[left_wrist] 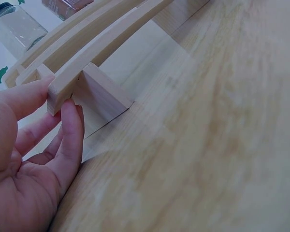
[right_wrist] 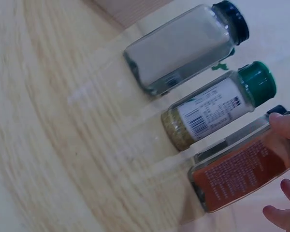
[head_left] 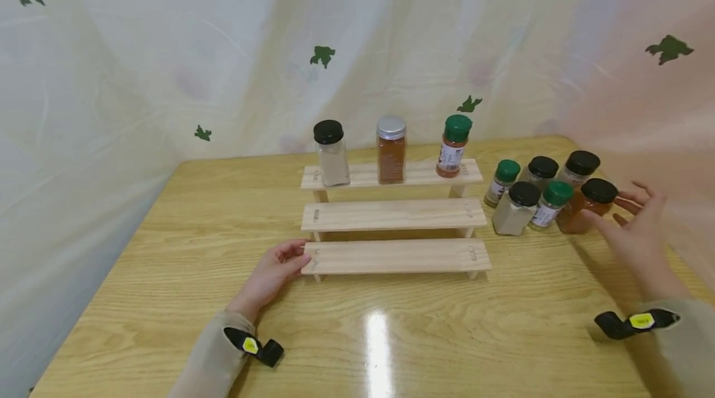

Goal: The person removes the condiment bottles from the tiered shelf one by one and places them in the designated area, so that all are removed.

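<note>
A three-tier wooden spice rack [head_left: 391, 256] stands mid-table. My left hand [head_left: 274, 272] pinches the left end of its lowest shelf; in the left wrist view the thumb [left_wrist: 34, 96] lies on top and fingers are beneath. At the right, my right hand [head_left: 639, 236] is around the upper part of a black-lidded jar of orange-brown spice [head_left: 574, 217]. In the right wrist view its thumb [right_wrist: 285, 124] touches this jar [right_wrist: 244, 174] near the lid, while the other fingers stand apart from the glass.
On the top shelf stand a black-lidded jar [head_left: 333, 162], a silver-lidded jar [head_left: 391, 159] and a green-capped bottle [head_left: 452, 153]. Beside the rack are a pale-powder jar [head_left: 512, 215], green-capped bottles [head_left: 546, 213] and more black-lidded jars [head_left: 581, 165]. A patterned curtain [head_left: 251, 75] hangs behind.
</note>
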The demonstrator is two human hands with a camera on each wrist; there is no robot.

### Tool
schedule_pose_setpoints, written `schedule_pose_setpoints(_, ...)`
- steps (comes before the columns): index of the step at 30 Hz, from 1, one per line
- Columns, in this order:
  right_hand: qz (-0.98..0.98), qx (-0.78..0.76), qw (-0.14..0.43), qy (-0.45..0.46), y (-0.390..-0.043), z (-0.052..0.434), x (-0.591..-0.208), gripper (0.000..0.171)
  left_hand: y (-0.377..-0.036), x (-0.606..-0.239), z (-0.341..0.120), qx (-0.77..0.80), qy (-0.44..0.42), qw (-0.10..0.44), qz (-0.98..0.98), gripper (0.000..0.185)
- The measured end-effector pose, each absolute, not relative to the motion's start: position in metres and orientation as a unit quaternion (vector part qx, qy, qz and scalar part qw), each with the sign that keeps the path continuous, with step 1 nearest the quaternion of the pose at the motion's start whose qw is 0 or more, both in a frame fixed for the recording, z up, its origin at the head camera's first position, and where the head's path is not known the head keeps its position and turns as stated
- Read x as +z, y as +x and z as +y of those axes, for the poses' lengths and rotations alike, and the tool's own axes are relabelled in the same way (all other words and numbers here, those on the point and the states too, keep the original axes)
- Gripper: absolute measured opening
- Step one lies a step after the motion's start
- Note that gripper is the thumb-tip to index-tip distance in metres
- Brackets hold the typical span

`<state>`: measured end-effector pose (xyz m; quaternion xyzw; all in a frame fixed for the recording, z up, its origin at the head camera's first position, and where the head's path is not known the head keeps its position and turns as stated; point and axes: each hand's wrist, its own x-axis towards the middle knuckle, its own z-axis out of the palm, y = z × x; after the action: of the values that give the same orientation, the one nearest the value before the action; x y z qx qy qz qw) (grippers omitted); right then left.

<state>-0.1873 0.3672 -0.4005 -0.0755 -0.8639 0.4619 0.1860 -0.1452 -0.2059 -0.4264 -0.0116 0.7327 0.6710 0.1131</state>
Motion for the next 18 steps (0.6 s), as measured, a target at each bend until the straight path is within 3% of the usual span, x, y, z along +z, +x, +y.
schedule_pose_setpoints(8, -0.854, 0.448, 0.249, -0.086, -0.2, 0.397, -0.429, 0.082, -0.145, -0.425, -0.204, 0.665, -0.014, 0.108, 0.739, 0.046)
schedule_pose_setpoints(18, -0.825, 0.491, 0.274, -0.055, -0.17, 0.343, -0.379, 0.07, -0.146, -0.427, -0.206, 0.664, -0.008, 0.109, 0.739, 0.044)
